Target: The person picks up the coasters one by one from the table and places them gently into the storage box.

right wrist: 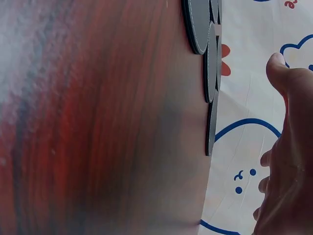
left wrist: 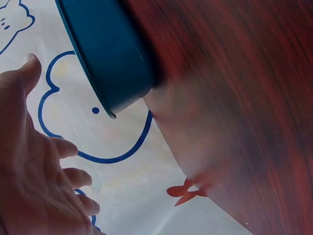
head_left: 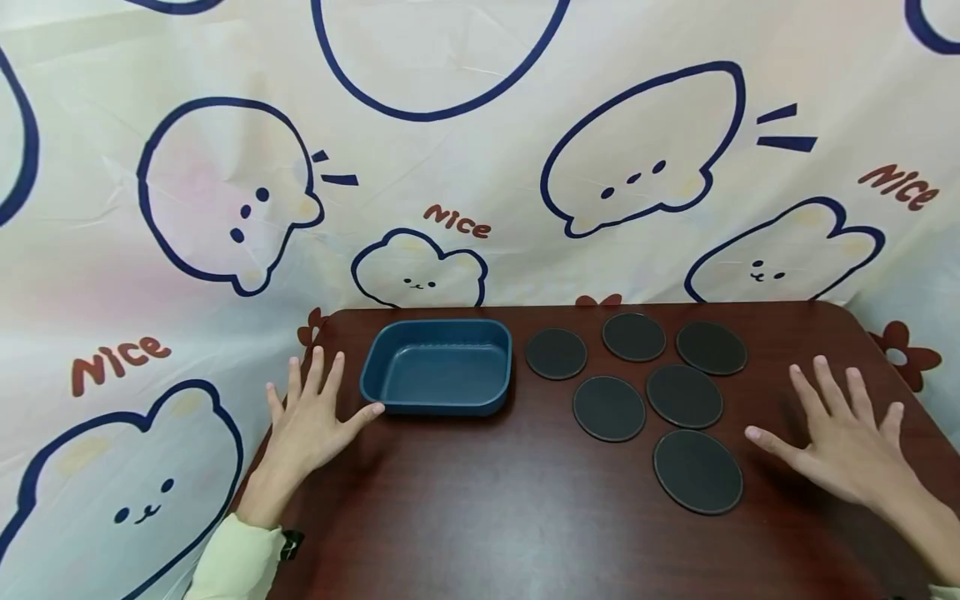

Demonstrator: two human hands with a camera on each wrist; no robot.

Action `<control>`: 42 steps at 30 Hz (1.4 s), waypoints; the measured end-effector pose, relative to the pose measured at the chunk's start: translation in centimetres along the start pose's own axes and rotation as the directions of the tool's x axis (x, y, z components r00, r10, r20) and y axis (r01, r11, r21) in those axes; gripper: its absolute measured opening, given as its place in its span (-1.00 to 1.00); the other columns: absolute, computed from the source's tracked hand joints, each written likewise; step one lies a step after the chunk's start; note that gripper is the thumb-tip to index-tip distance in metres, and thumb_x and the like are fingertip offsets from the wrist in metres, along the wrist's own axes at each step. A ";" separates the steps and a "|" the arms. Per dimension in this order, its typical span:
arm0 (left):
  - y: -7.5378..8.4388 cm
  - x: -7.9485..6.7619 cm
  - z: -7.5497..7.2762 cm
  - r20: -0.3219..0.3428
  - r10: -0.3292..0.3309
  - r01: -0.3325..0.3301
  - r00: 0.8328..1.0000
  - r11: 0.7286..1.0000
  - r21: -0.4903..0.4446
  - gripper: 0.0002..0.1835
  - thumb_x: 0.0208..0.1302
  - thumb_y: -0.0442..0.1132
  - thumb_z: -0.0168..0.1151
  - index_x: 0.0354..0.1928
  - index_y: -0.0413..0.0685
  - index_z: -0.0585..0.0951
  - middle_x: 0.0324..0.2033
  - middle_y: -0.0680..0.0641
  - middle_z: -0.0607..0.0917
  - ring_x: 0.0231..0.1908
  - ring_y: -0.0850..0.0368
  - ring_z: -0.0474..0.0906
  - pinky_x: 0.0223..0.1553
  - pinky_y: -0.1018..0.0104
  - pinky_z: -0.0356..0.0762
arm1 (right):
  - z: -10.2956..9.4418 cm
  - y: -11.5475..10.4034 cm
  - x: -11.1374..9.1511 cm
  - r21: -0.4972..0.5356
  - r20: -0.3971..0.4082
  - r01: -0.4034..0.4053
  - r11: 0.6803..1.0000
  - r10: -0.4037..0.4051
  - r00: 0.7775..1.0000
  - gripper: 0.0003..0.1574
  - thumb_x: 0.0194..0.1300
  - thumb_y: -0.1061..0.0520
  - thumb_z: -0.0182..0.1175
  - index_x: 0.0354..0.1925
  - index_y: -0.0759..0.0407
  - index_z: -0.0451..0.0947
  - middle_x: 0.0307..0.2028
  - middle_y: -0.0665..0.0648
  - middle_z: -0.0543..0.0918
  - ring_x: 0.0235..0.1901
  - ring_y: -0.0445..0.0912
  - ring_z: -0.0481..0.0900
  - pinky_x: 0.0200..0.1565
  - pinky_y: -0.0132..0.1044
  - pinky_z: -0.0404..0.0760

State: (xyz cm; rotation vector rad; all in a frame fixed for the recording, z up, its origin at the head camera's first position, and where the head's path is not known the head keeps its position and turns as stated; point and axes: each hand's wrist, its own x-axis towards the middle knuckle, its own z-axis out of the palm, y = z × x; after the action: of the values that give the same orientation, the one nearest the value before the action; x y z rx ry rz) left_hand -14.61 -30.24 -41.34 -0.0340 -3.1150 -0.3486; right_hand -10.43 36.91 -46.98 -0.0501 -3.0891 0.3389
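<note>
In the head view my left hand (head_left: 309, 425) hovers with spread fingers left of a dark blue rectangular tray (head_left: 431, 409), its thumb tip overlapping the near left corner. The left wrist view shows that hand (left wrist: 36, 166) apart from the tray's outer wall (left wrist: 105, 54). My right hand (head_left: 847, 446), fingers also spread, is held over the table's right side and holds nothing. Left of it lie several flat round black coasters, the nearest coaster (head_left: 697, 472) close to the thumb. From the right wrist, the hand (right wrist: 288, 161) appears raised beside the coasters' edges, a coaster (right wrist: 198, 24) among them.
Everything stands on a dark reddish-brown wooden table (head_left: 480, 508) with rounded far corners. Further coasters, such as the far right coaster (head_left: 711, 347), lie right of the tray. A pale curtain (head_left: 480, 167) with blue-outlined cartoon animals hangs behind and at both sides.
</note>
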 end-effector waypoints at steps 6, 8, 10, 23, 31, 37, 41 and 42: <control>0.0 0.4 0.3 0.005 0.003 -0.003 1.000 1.000 -0.002 0.28 0.31 0.59 0.15 0.75 -0.11 -0.03 0.71 -0.40 -0.17 0.67 -0.56 -0.44 0.46 -0.73 -0.47 | 0.4 -0.1 -0.4 0.058 0.007 0.040 0.998 -0.041 0.999 0.54 0.36 -0.56 0.25 0.71 0.37 -0.24 0.67 0.55 -0.37 0.63 0.57 -0.50 0.38 0.76 -0.44; -0.1 0.5 0.4 0.004 0.005 -0.005 1.000 1.000 -0.006 0.28 0.30 0.58 0.17 0.75 -0.12 -0.04 0.71 -0.41 -0.17 0.67 -0.57 -0.42 0.47 -0.73 -0.45 | 0.6 -0.1 -0.5 0.082 0.004 0.060 0.995 -0.060 0.998 0.53 0.36 -0.52 0.27 0.70 0.40 -0.21 0.67 0.56 -0.35 0.64 0.57 -0.48 0.40 0.75 -0.40; -0.1 0.6 0.6 0.002 0.005 -0.005 1.000 1.000 -0.008 0.29 0.29 0.57 0.19 0.74 -0.13 -0.03 0.71 -0.42 -0.15 0.67 -0.57 -0.40 0.47 -0.72 -0.43 | 0.7 -0.2 -0.5 0.103 -0.002 0.077 0.992 -0.077 0.997 0.52 0.36 -0.50 0.30 0.70 0.42 -0.18 0.67 0.58 -0.30 0.65 0.56 -0.45 0.42 0.73 -0.36; 0.1 1.2 1.2 0.035 0.007 -0.005 0.999 0.998 -0.057 0.29 0.32 0.56 0.19 0.75 -0.13 -0.07 0.71 -0.42 -0.13 0.67 -0.58 -0.35 0.49 -0.70 -0.44 | 1.1 -0.8 0.4 0.248 0.045 0.131 0.960 -0.147 0.988 0.47 0.35 -0.39 0.40 0.73 0.30 -0.18 0.72 0.45 -0.23 0.71 0.41 -0.32 0.38 0.70 0.03; 0.0 1.3 1.5 0.038 0.005 -0.002 0.999 0.997 -0.079 0.28 0.32 0.54 0.20 0.74 -0.15 -0.05 0.70 -0.43 -0.09 0.66 -0.59 -0.30 0.49 -0.71 -0.39 | 1.1 -1.1 1.0 0.280 0.063 0.147 0.949 -0.171 0.983 0.45 0.34 -0.36 0.44 0.74 0.22 -0.14 0.72 0.45 -0.14 0.62 0.55 -0.02 0.24 0.70 0.23; 0.2 1.4 1.7 0.039 0.020 -0.016 0.999 0.994 -0.104 0.27 0.34 0.50 0.23 0.74 -0.18 -0.05 0.70 -0.43 -0.07 0.67 -0.57 -0.27 0.52 -0.67 -0.35 | 1.1 -0.9 1.8 0.300 0.071 0.144 0.943 -0.172 0.982 0.44 0.36 -0.32 0.43 0.75 0.20 -0.20 0.71 0.46 -0.13 0.57 0.60 0.08 0.24 0.70 0.25; 0.3 1.6 1.9 0.044 0.029 -0.023 0.999 0.992 -0.125 0.28 0.34 0.49 0.25 0.74 -0.18 -0.06 0.70 -0.43 -0.07 0.67 -0.55 -0.24 0.54 -0.65 -0.32 | 1.1 -0.6 2.3 0.315 0.059 0.143 0.938 -0.170 0.984 0.43 0.37 -0.29 0.44 0.76 0.18 -0.20 0.70 0.46 -0.08 0.55 0.60 0.11 0.25 0.70 0.24; 0.3 1.7 1.9 0.046 0.031 -0.024 0.998 0.991 -0.132 0.28 0.34 0.48 0.26 0.74 -0.18 -0.07 0.70 -0.42 -0.07 0.67 -0.55 -0.24 0.54 -0.64 -0.31 | 1.1 -0.6 2.4 0.320 0.058 0.139 0.937 -0.166 0.984 0.43 0.37 -0.29 0.44 0.76 0.18 -0.20 0.70 0.47 -0.06 0.55 0.60 0.12 0.25 0.70 0.24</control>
State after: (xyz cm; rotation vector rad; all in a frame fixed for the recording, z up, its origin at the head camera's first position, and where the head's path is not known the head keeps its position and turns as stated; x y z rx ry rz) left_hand -16.26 -29.53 -43.11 -0.0873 -3.1301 -0.5598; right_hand -12.93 36.20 -47.82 0.2170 -3.0485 0.8406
